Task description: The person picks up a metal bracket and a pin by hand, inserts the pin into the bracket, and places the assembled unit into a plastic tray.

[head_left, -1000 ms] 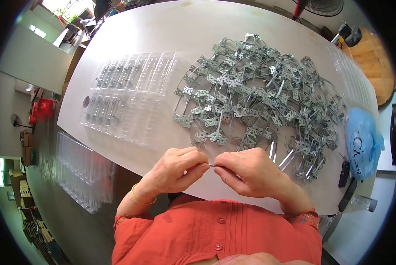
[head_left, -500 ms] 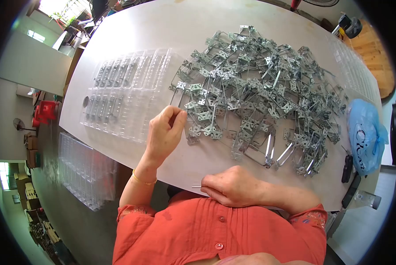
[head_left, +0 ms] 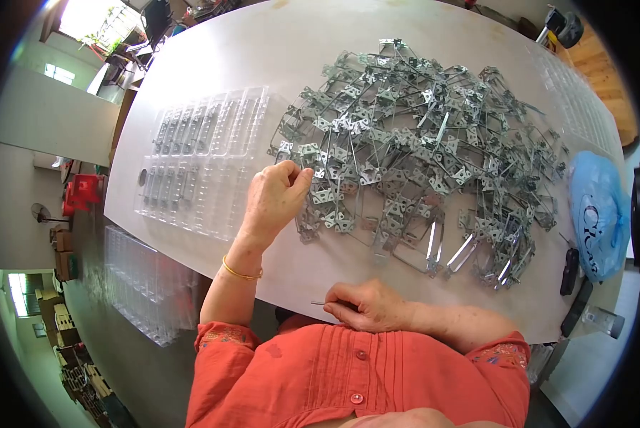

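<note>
My left hand is at the left edge of a large heap of metal brackets, its thumb and fingers pinched together. Whatever lies between those fingertips, if anything, is hidden. The brackets are small silvery plates with holes, joined by thin rods and tangled with one another. Close to my body at the table's front edge, my right hand is closed around a thin metal rod, whose short end sticks out to the left.
Left of the heap lies a clear plastic tray with metal parts in several slots. More clear trays are stacked below the table's left edge. On the right are a blue plastic bag, a black-handled tool and a clear bottle.
My left hand has moved slightly right, further over the edge of the heap. The right hand stays in place with the rod. The camera view has shifted a little.
</note>
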Demonstrator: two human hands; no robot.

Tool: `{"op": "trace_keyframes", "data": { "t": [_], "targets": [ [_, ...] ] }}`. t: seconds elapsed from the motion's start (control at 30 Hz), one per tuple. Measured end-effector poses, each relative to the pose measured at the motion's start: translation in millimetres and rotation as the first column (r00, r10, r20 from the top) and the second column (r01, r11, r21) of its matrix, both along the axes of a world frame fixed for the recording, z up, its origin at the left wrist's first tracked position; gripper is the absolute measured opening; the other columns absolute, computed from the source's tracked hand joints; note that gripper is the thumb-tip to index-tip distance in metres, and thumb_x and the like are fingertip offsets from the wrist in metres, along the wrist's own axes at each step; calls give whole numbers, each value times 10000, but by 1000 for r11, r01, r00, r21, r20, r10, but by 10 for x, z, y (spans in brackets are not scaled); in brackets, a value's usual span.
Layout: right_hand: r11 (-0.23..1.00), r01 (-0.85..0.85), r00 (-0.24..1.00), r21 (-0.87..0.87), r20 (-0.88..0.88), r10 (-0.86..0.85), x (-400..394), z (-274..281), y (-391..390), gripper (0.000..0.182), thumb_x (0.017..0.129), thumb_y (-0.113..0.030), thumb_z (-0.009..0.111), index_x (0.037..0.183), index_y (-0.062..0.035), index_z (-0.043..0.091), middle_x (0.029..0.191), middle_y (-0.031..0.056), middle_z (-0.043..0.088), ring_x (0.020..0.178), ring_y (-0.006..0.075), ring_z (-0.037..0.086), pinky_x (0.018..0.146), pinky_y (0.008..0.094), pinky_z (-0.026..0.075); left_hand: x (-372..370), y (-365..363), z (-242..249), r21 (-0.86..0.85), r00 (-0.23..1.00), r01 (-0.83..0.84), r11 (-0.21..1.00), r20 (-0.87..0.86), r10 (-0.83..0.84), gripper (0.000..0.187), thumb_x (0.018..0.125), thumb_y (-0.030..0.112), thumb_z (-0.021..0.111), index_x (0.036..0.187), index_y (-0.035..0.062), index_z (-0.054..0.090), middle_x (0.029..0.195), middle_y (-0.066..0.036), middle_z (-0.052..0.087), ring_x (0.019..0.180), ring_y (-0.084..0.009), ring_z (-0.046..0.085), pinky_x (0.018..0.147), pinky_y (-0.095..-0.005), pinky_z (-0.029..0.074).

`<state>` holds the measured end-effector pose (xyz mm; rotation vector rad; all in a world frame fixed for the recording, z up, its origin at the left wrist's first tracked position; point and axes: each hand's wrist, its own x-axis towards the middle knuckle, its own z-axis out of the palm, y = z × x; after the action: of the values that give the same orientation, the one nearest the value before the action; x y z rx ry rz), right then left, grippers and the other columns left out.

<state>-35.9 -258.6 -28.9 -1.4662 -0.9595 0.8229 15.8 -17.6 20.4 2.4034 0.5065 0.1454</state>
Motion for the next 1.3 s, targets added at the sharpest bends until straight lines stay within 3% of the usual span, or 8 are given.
{"op": "trace_keyframes", "data": {
  "t": [0.27, 0.37, 0.43, 0.53, 0.6, 0.67, 0.9, 1.3],
  "targets": [
    [1000, -12, 999, -13, -42, 11, 3, -18, 9, 145, 978, -209, 667, 980, -68, 635, 680, 122, 655, 596, 308, 647, 557, 400, 495, -19, 106, -38, -290, 994, -48, 956, 85, 76, 248, 994, 182, 668, 845, -13, 697, 700, 14, 616, 585, -55, 483, 518, -255, 408],
    [998, -39, 998, -47, -48, 37, 12, -19, 12, 146, 984, -217, 660, 992, -73, 636, 705, 121, 665, 623, 309, 659, 577, 398, 506, -64, 142, -45, -451, 953, 200, 870, 295, -66, 223, 1040, 177, 606, 908, 8, 667, 900, -69, 699, 689, -108, 627, 547, -264, 497],
    [998, -43, 998, -52, -49, 40, 21, 8, 11, 143, 984, -216, 661, 996, -76, 638, 710, 120, 667, 628, 308, 661, 583, 396, 510, -83, 66, 15, -862, 957, 236, 449, 285, 45, 224, 1068, 160, 536, 924, 5, 610, 1117, -218, 702, 907, -247, 741, 655, -338, 627],
    [998, -38, 998, -46, -56, 36, 29, 33, 9, 140, 984, -215, 663, 1002, -78, 639, 711, 119, 666, 626, 305, 660, 584, 393, 512, -118, 102, 13, -930, 947, 321, 181, 310, -87, 220, 1074, 152, 491, 927, 4, 558, 1220, -330, 647, 1065, -396, 719, 790, -456, 668],
    [999, -29, 997, -36, -66, 27, 26, 23, 7, 140, 983, -214, 664, 1004, -78, 640, 707, 120, 664, 620, 303, 658, 580, 393, 510, -120, 74, 5, -936, 946, 322, 143, 312, -91, 218, 1071, 152, 494, 917, 8, 551, 1218, -347, 639, 1069, -405, 716, 803, -464, 666],
    [997, -66, 998, -43, 19, 67, 27, -17, 5, 104, 1008, -153, 649, 1021, -51, 631, 738, 60, 694, 651, 154, 729, 562, 281, 542, -122, 41, -15, -941, 945, 323, 105, 313, -96, 218, 1067, 152, 497, 907, 12, 545, 1216, -364, 630, 1074, -414, 712, 815, -472, 665],
    [996, -83, 996, -40, -25, 82, 115, 141, -33, 99, 1013, -145, 644, 1052, -54, 641, 759, 54, 701, 651, 145, 720, 570, 279, 544, -113, 48, -149, -930, 928, 367, -14, 367, -64, 150, 1043, 168, 558, 985, 31, 542, 1213, -343, 633, 971, -370, 739, 799, -431, 657],
    [896, 436, 890, 88, 108, -444, 698, 806, -206, 76, 970, -29, 681, 1035, -36, 642, 719, 23, 615, 599, 57, 562, 531, 245, 450, -186, -19, -166, -907, 895, 355, -228, 400, -199, 406, 913, 170, 760, 1175, 37, 480, 1115, -273, 650, 868, -313, 726, 670, -395, 616]
  ]
}}
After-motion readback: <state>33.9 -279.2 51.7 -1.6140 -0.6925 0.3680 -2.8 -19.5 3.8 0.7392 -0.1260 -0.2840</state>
